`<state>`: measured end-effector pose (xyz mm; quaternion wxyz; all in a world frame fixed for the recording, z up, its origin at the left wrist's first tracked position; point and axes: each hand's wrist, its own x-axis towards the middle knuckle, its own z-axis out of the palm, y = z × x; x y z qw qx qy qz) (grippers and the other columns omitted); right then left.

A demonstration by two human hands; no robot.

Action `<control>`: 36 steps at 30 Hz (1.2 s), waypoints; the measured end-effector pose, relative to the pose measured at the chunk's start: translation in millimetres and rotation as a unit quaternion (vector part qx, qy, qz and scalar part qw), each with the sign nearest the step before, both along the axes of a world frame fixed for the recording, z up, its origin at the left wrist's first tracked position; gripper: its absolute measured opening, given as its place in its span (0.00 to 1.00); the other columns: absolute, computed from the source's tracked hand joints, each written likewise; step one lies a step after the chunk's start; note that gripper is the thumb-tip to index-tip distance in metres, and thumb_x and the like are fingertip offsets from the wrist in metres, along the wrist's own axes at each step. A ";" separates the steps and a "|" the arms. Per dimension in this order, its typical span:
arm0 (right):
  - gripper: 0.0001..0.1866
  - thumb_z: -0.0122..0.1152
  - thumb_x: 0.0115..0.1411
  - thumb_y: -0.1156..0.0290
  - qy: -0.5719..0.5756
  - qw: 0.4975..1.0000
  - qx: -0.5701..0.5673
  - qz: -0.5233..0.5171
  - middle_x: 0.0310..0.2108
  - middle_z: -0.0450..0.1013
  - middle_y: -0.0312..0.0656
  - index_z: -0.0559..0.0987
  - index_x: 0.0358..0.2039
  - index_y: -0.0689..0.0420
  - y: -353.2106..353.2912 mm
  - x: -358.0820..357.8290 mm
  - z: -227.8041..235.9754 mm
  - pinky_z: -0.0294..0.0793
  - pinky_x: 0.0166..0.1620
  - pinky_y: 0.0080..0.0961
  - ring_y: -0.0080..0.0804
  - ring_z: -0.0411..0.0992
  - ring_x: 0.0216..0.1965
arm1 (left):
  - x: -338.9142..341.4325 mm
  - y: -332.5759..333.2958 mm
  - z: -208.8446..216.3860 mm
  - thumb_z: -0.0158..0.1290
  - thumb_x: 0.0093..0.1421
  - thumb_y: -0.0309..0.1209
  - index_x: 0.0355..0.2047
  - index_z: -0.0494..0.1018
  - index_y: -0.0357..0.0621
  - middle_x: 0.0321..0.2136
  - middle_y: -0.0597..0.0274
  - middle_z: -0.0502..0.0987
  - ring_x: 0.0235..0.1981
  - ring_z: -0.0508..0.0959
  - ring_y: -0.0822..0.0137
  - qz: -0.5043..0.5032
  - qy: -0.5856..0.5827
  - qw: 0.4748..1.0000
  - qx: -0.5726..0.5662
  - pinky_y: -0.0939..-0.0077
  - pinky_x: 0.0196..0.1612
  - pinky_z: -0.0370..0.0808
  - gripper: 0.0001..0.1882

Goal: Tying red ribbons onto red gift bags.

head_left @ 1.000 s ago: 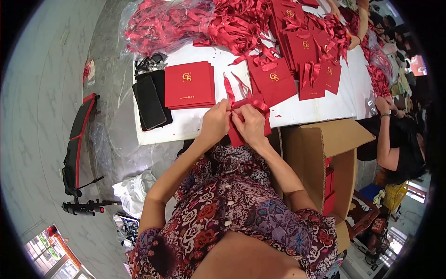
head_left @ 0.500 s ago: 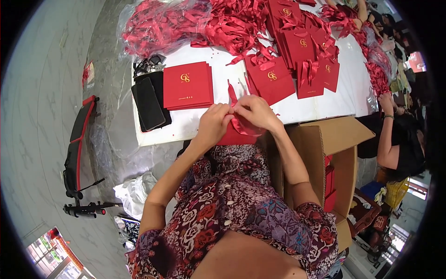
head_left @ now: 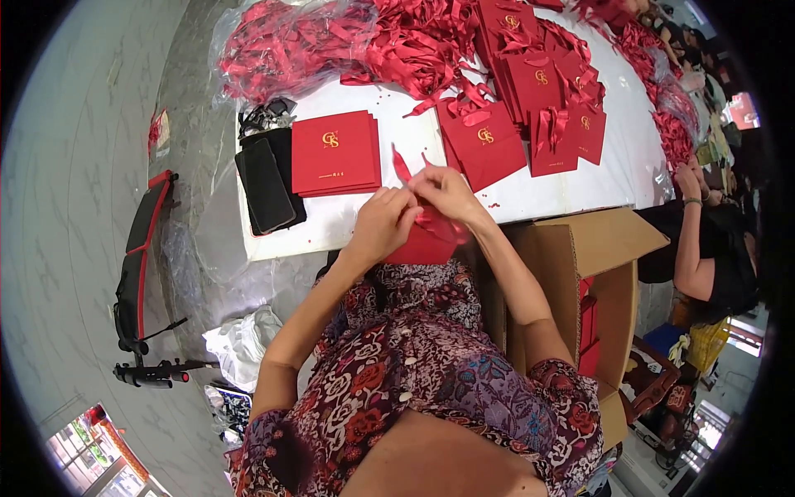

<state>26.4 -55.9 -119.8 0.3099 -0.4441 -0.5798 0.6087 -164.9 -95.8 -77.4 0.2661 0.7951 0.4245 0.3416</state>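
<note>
"Starting with the bag, where is it?"

"Just below both hands, at the near edge of the surface, in front of the person's lap. Whether it rests on the lap or against the edge, I cannot tell."

"And the grip?"

"Closed on both sides. The left grip has its fingers curled, thumb against them, pinching the ribbon above the bag. The right grip pinches it too, just beside the left, a little higher and farther from the body. The fingers hide the exact crossing."

"Does any ribbon show?"

"Yes, a tail sticks up past the fingertips toward the far side, and a blurred stretch lies below the right grip, over the bag."

"What is nearest after that?"

"To the left, a neat red stack, then a phone lying on something black. To the right, a loose bag, with more overlapping behind it. Across the far side, a heap of red ribbons, partly in clear plastic."

"Farther out?"

"An open carton by the person's right arm, red pieces inside. Past it, a co-worker's hand at more red ribbon."
</note>
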 end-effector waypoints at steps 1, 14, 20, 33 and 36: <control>0.10 0.62 0.61 0.68 -0.050 0.997 -0.001 -0.058 0.27 0.77 0.35 0.83 0.35 0.63 5.5 -1.7 6.2 0.71 0.35 0.18 0.18 0.72 0.30 | 0.9 -2.9 -3.9 0.61 0.56 0.27 0.30 0.73 0.40 0.27 0.54 0.76 0.31 0.75 0.53 0.006 0.005 1.000 -0.024 0.64 0.35 0.72 0.08; 0.14 0.65 0.59 0.62 -0.311 0.927 0.138 -0.158 0.25 0.77 0.50 0.80 0.28 0.61 -5.6 5.0 38.7 0.74 0.34 0.42 0.49 0.77 0.29 | 16.2 5.2 -33.6 0.59 0.59 0.35 0.33 0.74 0.45 0.15 0.57 0.76 0.19 0.79 0.52 0.145 0.096 0.982 -0.076 0.59 0.22 0.73 0.08; 0.13 0.68 0.56 0.64 -0.408 0.883 0.177 -0.150 0.29 0.77 0.53 0.78 0.29 0.62 -7.2 -3.3 11.2 0.75 0.35 0.47 0.55 0.77 0.32 | 27.4 13.8 -30.2 0.59 0.58 0.34 0.36 0.76 0.42 0.23 0.52 0.80 0.27 0.82 0.51 0.129 0.110 0.984 -0.048 0.58 0.30 0.76 0.10; 0.09 0.63 0.57 0.72 -0.300 0.923 0.167 -0.174 0.26 0.75 0.52 0.73 0.33 0.63 -20.2 12.1 17.5 0.73 0.35 0.46 0.53 0.76 0.29 | 34.4 26.8 -33.2 0.55 0.59 0.31 0.32 0.72 0.39 0.25 0.47 0.79 0.26 0.80 0.44 0.138 0.097 0.982 -0.083 0.51 0.29 0.75 0.08; 0.09 0.63 0.57 0.73 -0.218 0.946 0.129 -0.202 0.26 0.75 0.50 0.75 0.36 0.63 -19.0 7.2 24.3 0.74 0.35 0.43 0.49 0.76 0.28 | 32.1 24.8 -35.3 0.57 0.58 0.33 0.33 0.73 0.42 0.20 0.51 0.78 0.23 0.80 0.48 0.151 0.085 0.983 -0.057 0.55 0.27 0.75 0.08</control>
